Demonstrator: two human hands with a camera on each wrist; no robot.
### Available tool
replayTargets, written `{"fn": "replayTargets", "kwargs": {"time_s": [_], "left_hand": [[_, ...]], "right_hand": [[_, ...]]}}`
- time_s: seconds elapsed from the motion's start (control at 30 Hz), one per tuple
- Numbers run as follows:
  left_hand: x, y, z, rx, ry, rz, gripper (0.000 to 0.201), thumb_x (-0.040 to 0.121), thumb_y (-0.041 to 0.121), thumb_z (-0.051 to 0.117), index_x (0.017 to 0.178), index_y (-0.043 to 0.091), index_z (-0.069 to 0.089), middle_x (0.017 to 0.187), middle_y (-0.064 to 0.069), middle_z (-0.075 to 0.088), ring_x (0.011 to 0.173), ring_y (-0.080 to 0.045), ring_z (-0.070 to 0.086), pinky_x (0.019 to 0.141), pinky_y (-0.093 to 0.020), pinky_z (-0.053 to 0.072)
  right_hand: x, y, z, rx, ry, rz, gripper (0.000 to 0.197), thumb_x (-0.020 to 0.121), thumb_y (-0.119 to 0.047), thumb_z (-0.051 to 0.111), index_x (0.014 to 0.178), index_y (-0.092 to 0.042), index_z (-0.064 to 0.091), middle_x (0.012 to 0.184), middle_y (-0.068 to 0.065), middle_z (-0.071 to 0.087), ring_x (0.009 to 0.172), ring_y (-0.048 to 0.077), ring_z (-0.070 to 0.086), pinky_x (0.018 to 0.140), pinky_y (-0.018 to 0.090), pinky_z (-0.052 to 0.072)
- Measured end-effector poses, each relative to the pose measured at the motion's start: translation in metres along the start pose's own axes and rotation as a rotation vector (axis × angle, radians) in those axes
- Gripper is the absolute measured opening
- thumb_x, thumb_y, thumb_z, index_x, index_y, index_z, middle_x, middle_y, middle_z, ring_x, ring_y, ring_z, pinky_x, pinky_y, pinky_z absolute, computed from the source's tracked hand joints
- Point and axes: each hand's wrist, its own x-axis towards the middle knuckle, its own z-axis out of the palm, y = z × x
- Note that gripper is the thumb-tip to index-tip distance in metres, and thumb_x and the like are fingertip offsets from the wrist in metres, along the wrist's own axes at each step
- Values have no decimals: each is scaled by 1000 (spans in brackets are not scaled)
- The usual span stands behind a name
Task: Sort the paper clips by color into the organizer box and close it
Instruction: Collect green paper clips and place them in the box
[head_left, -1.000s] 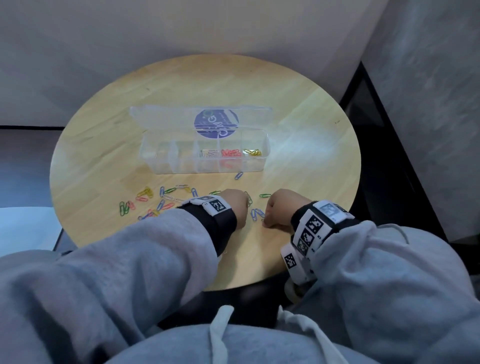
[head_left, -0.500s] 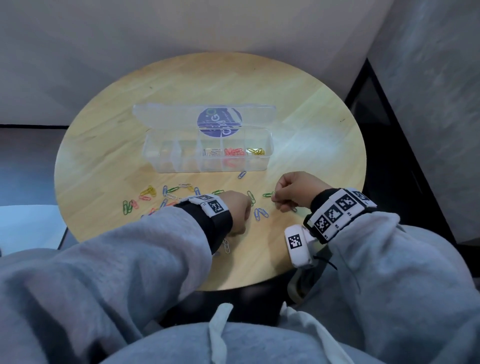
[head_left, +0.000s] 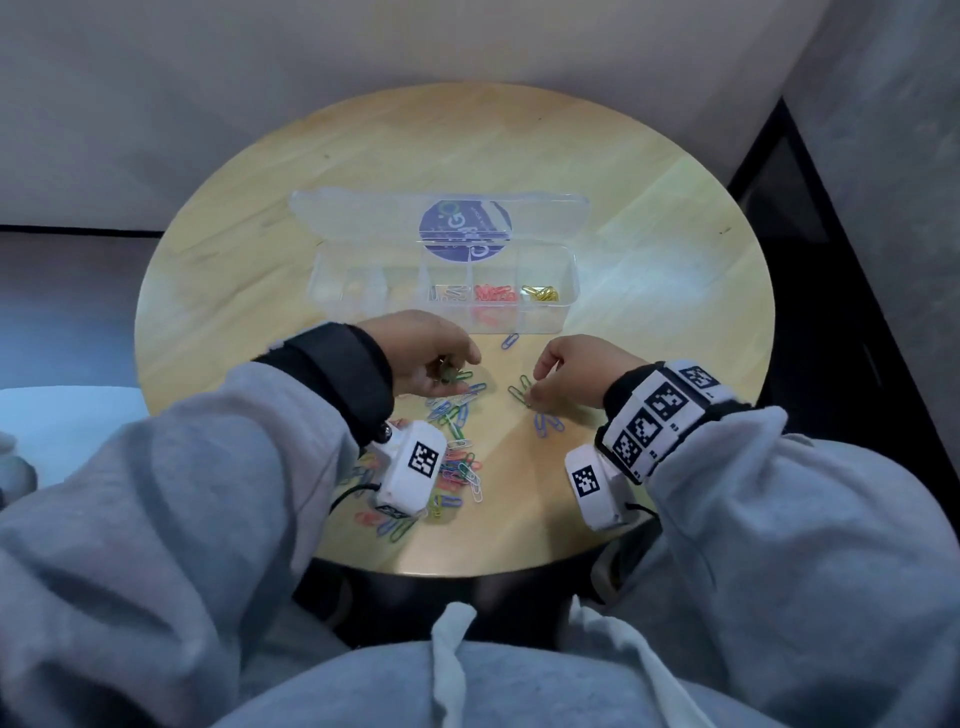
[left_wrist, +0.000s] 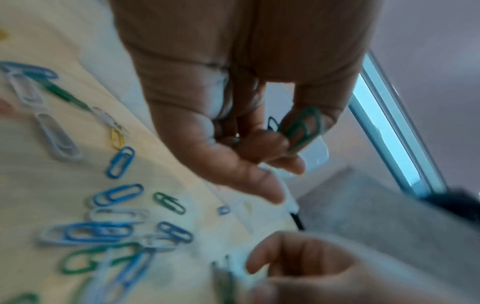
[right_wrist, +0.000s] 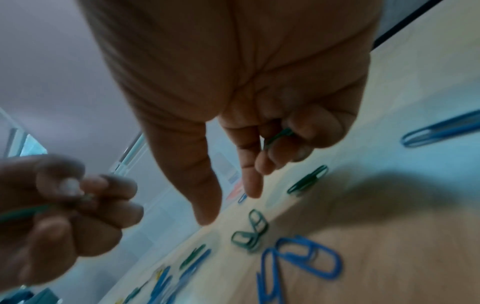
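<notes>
The clear organizer box (head_left: 566, 306) stands open at mid table with its lid laid back. Three right compartments hold white, red (head_left: 493, 295) and yellow (head_left: 540, 294) clips. My left hand (head_left: 452, 371) hovers just in front of the box, and its curled fingers grip green paper clips (left_wrist: 303, 129). To its right, my right hand (head_left: 535, 387) keeps a green paper clip (right_wrist: 279, 135) tucked under its curled fingers. Its thumb and forefinger reach down at two green clips (head_left: 519, 389) lying on the table.
A mixed pile of loose clips (head_left: 457, 457), blue, green, white and red, lies under and beside my left wrist. Two blue clips (head_left: 548, 423) sit near my right hand, and one blue clip (head_left: 510, 341) lies against the box front. The round table's front edge (head_left: 467, 569) is close.
My left hand has lifted and turned toward the box, now showing green clips in its fingers. My right hand has shifted slightly left onto the green clips. The loose clips now lie bunched nearer me.
</notes>
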Motion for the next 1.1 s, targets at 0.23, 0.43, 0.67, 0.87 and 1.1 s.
{"fn": "replayTargets", "kwargs": {"time_s": [0.23,0.43,0.67,0.87,1.1], "left_hand": [[-1,1,-13,-314,-39,-79,27,85,-1,32,66,5,50,67,-4,41,38,-9,46,36,-11,43],[2,0,-9,-275,-64,-107,27,83,1,25,64,7,44,63,-2,30,50,-8,25,29,-9,23],[3,-1,-2,-139,-19,-116,23,88,11,37,72,7,53,64,-5,45,47,-11,44,38,-13,40],[2,1,5,26,74,-91,20,89,3,37,79,9,53,66,-2,42,52,-11,38,45,-15,35],[6,4,-7,856,240,8,10,87,23,56,92,15,58,80,-1,53,76,-20,48,57,-20,32]], "right_hand": [[2,-14,14,-186,47,6,26,78,-17,63,99,-3,67,95,14,70,72,22,55,55,24,38],[8,-16,17,-230,-12,-10,14,80,-16,66,88,-6,59,83,13,60,72,23,53,52,25,36],[12,-18,21,-291,-65,-31,24,83,-14,57,99,-1,69,101,15,71,92,29,66,70,30,48],[5,-18,20,-380,-143,-50,18,73,-7,56,80,-8,73,76,7,69,67,22,59,51,21,41],[5,5,-13,17,-176,-94,11,78,-10,59,67,-10,61,71,7,65,60,19,53,62,25,47]]}}
